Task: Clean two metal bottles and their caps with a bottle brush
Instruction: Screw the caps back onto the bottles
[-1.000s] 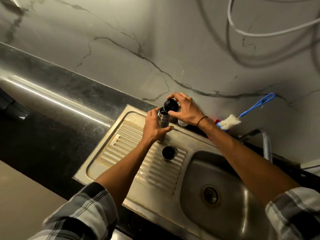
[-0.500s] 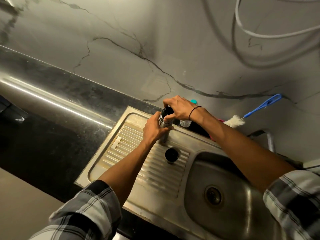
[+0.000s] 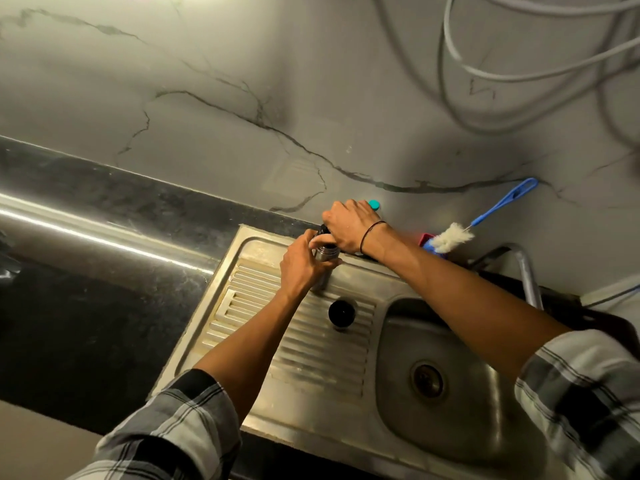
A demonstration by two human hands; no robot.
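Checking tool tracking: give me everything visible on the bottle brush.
The bottle brush has a fluffy white bristle head at its lower left end, a thin wire stem, and a flat blue plastic handle with a hanging slot at the upper right tip. It leans tilted against the marble-look wall behind the sink, head down, resting in or on a red and blue item whose shape is unclear. Neither hand touches it; it looks idle.
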